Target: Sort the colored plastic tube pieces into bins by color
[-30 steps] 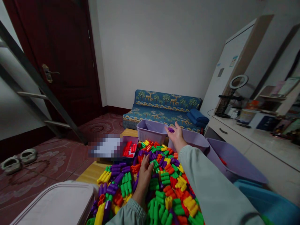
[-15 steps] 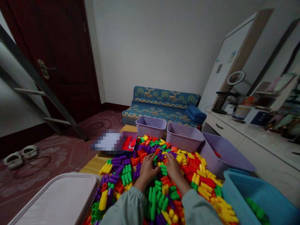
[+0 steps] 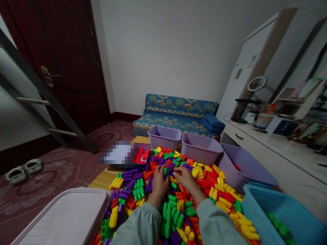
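A heap of plastic tube blocks [image 3: 178,200] in purple, green, yellow, orange and red covers a low wooden table [image 3: 102,182]. My left hand [image 3: 158,182] lies on the heap, its fingertips curled down among purple pieces. My right hand [image 3: 184,178] rests beside it, fingers bent and pinched at a purple block [image 3: 170,167]. Two purple bins [image 3: 165,137] [image 3: 200,148] stand behind the heap. A small purple box holds red blocks [image 3: 140,156]. Both forearms wear light grey-green sleeves.
A tilted purple bin [image 3: 245,168] and a blue bin with green pieces [image 3: 278,214] sit at the right. A white lidded box [image 3: 61,217] is near left. A blue patterned sofa [image 3: 176,115], a dark door, a ladder, slippers and a white cabinet surround the table.
One second ago my right hand was stretched out over the far purple bin with a purple piece; it has come back onto the heap beside my left hand. Both hands have edged slightly forward.
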The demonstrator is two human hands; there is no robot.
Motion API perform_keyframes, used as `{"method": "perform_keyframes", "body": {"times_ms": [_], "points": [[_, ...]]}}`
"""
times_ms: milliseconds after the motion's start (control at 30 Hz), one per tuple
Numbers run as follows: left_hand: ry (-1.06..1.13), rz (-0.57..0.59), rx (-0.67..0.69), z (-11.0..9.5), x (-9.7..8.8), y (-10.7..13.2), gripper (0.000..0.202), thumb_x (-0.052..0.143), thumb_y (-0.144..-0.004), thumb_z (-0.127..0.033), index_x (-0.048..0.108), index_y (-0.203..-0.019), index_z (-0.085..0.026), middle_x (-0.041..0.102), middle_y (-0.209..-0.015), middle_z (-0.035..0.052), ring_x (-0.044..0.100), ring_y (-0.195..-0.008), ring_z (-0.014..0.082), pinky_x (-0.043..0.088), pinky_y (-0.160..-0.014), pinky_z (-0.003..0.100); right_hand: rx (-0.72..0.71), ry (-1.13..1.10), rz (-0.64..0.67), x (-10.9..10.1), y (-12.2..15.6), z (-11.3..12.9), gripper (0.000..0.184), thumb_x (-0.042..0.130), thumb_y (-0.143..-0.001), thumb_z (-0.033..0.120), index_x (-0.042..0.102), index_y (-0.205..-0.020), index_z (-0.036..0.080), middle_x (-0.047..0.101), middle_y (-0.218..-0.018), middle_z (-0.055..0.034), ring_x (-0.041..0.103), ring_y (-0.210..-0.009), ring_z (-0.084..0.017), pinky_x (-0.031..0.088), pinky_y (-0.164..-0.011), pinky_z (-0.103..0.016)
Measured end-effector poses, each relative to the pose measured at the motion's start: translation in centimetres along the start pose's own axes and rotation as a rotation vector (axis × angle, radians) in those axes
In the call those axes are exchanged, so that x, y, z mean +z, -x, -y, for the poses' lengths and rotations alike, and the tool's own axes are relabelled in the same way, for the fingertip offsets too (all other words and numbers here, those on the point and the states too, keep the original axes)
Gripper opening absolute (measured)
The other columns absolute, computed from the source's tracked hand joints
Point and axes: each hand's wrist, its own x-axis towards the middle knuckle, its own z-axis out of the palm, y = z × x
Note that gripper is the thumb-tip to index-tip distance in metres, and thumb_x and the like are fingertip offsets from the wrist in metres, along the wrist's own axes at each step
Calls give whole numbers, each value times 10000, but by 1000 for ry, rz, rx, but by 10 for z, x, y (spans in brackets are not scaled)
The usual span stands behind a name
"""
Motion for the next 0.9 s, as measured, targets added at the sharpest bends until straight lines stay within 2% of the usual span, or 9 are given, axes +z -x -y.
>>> {"method": "perform_keyframes", "body": {"times_ms": [67, 133, 233, 333, 400, 500, 600, 700, 900], "points": [[4, -27, -34, -2, 2, 0, 621, 589, -685, -156, 515, -1301, -179, 428, -1411, 145, 405, -1295, 298, 305, -1069, 391, 9, 22, -56, -1, 0, 1, 191, 621, -679, 220, 723, -840, 203, 707, -925, -75, 647, -892, -240, 471, -881, -374], [-6, -4, -54, -5, 3, 0, 648, 623, -660, -158, 518, -1298, -192, 384, -1455, 143, 375, -1318, 315, 269, -1090, 410, 34, 38, -121, -1, 0, 2, 251, 643, -629, 164, 721, -862, 211, 705, -978, -76, 635, -967, -242, 444, -919, -353], [-39, 43, -38, -9, 3, 1, 648, 640, -643, -161, 536, -1281, -204, 469, -1398, 136, 431, -1272, 313, 276, -1083, 419, 122, -70, -128, 1, -3, 2, 305, 673, -565, 129, 713, -846, 237, 719, -884, -41, 653, -942, -226, 465, -844, -299], [-33, 51, -28, -9, 2, 0, 668, 635, -630, -164, 535, -1289, -207, 561, -1306, 126, 483, -1215, 322, 327, -1045, 435, 164, -126, -104, 4, -5, 1, 228, 700, -549, 164, 704, -766, 232, 703, -729, -18, 673, -789, -211, 479, -702, -273], [23, 62, -30, -8, 1, -1, 682, 621, -622, -148, 530, -1296, -207, 580, -1282, 121, 515, -1180, 321, 378, -1003, 435, 147, -63, -105, 5, -4, -1, 187, 705, -558, 196, 703, -744, 213, 695, -703, -28, 666, -729, -215, 477, -669, -287], [219, 84, -12, -6, 0, -4, 619, 578, -630, -107, 577, -1240, -212, 614, -1240, 92, 567, -1124, 276, 426, -970, 398, 92, 8, -111, 9, 2, -1, 182, 677, -594, 197, 708, -773, 193, 702, -740, -46, 658, -742, -222, 479, -708, -312], [432, 30, 25, -7, -2, -6, 469, 585, -669, -129, 639, -1130, -196, 658, -1160, 79, 595, -1081, 239, 439, -969, 374, 23, -40, -43, 11, 9, 2, 162, 634, -632, 184, 703, -779, 180, 707, -766, -50, 647, -760, -216, 480, -730, -310], [549, -23, 14, -8, -4, -7, 348, 617, -701, -191, 664, -1046, -181, 687, -1079, 84, 626, -1007, 230, 479, -913, 365, -40, -133, 0, 10, 17, 10, 173, 657, -642, 236, 700, -800, 180, 713, -828, -53, 637, -792, -217, 485, -729, -302], [595, -10, -39, -9, -2, -4, 302, 676, -690, -261, 693, -973, -155, 721, -932, 87, 660, -876, 231, 525, -795, 341, -81, -75, -118, 5, 36, 26, 183, 646, -688, 330, 695, -791, 188, 695, -820, -64, 621, -780, -216, 465, -697, -293]]}}
